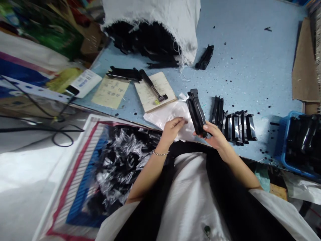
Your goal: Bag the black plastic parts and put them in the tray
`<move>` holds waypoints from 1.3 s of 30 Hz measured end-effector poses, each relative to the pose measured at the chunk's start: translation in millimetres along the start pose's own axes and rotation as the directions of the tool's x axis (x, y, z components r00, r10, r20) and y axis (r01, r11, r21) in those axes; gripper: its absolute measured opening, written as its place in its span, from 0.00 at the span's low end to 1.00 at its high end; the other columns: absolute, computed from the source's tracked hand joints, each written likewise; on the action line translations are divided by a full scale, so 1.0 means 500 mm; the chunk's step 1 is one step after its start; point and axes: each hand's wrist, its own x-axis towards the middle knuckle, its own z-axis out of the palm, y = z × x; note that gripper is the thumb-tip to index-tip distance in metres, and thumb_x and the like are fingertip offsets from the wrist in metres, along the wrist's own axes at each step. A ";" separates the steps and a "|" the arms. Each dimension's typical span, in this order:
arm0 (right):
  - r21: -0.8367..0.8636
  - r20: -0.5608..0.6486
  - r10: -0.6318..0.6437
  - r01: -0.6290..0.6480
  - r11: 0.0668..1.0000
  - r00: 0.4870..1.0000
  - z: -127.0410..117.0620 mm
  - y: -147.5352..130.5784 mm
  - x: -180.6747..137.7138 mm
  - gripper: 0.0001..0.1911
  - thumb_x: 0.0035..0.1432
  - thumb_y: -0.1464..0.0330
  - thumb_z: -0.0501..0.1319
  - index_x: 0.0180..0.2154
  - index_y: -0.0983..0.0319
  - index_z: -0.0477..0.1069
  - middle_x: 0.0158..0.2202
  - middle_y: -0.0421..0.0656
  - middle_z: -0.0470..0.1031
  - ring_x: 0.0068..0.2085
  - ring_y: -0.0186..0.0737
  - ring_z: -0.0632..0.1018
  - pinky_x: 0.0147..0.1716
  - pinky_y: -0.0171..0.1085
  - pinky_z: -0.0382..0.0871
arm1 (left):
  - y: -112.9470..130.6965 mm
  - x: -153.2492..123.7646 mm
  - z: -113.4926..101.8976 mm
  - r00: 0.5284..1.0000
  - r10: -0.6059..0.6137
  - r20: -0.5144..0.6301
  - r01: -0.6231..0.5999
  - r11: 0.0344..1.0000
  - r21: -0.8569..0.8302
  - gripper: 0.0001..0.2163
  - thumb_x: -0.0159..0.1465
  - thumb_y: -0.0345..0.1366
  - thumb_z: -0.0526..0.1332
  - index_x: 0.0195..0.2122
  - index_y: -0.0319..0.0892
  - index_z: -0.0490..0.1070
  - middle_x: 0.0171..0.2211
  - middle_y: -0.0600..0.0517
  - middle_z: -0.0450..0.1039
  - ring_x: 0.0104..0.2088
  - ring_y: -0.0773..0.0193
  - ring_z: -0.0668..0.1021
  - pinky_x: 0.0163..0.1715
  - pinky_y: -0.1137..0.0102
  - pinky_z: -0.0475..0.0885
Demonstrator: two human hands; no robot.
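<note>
My right hand (213,134) is closed around the lower end of a long black plastic part (196,110), which stands tilted above the blue table (250,67). My left hand (173,129) pinches the edge of a clear plastic bag (170,115) lying on the table just left of that part. A row of several similar black parts (233,125) lies right beside my right hand.
A woven sack (82,180) at my left holds several bagged black parts. A white cloth sack (155,20) spills black parts at the back. A blue crate (301,144) of parts stands at right. A hammer (152,87) rests on a wooden board; papers and cardboard (304,63) lie around.
</note>
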 end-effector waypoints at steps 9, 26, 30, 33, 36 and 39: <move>0.129 0.039 0.098 -0.102 0.986 0.994 -0.024 0.021 0.025 0.18 0.51 0.58 0.69 0.41 0.61 0.77 0.43 0.45 0.83 0.33 0.39 0.82 0.32 0.36 0.78 | 0.005 -0.002 -0.003 1.000 0.009 -0.013 -0.008 0.999 0.031 0.14 0.60 0.49 0.66 0.29 0.43 0.76 0.26 0.53 0.74 0.28 0.65 0.72 0.32 0.69 0.67; 0.094 -0.044 0.092 -0.087 0.992 0.995 -0.029 0.033 0.002 0.19 0.45 0.55 0.75 0.33 0.61 0.77 0.29 0.41 0.80 0.30 0.39 0.81 0.28 0.34 0.74 | 0.040 -0.027 -0.004 0.944 0.311 -0.110 -0.286 0.938 0.194 0.06 0.58 0.32 0.63 0.36 0.44 0.68 0.48 0.47 0.72 0.43 0.62 0.76 0.43 0.66 0.72; 0.110 -0.033 0.090 -0.086 0.990 0.995 -0.028 0.044 -0.012 0.18 0.47 0.56 0.73 0.36 0.61 0.77 0.29 0.40 0.80 0.29 0.37 0.80 0.28 0.34 0.73 | 0.059 -0.021 0.011 0.948 0.310 -0.077 -0.272 0.911 0.311 0.10 0.58 0.32 0.65 0.37 0.44 0.64 0.48 0.47 0.73 0.37 0.65 0.75 0.38 0.68 0.73; 0.142 -0.057 0.072 -0.063 0.988 0.996 -0.031 0.058 -0.019 0.17 0.50 0.56 0.71 0.36 0.61 0.76 0.32 0.41 0.80 0.32 0.39 0.81 0.30 0.36 0.74 | 0.058 -0.014 0.007 0.928 0.364 -0.075 -0.300 0.853 0.427 0.06 0.61 0.25 0.58 0.32 0.44 0.65 0.42 0.49 0.76 0.39 0.62 0.78 0.42 0.65 0.73; 0.178 -0.099 0.083 -0.065 0.982 0.992 -0.034 0.072 -0.030 0.16 0.50 0.57 0.71 0.36 0.61 0.77 0.33 0.41 0.80 0.33 0.40 0.82 0.32 0.36 0.75 | 0.056 -0.024 -0.006 0.895 0.446 0.026 -0.368 0.704 0.608 0.11 0.61 0.22 0.55 0.32 0.45 0.72 0.47 0.48 0.77 0.49 0.56 0.78 0.50 0.60 0.72; 0.217 -0.155 0.089 -0.054 0.975 0.984 -0.033 0.080 -0.039 0.16 0.50 0.58 0.72 0.37 0.60 0.77 0.34 0.41 0.81 0.33 0.39 0.82 0.30 0.34 0.74 | 0.058 -0.040 -0.014 0.884 0.466 0.032 -0.367 0.651 0.664 0.14 0.63 0.23 0.54 0.37 0.47 0.76 0.51 0.48 0.77 0.49 0.56 0.79 0.48 0.60 0.74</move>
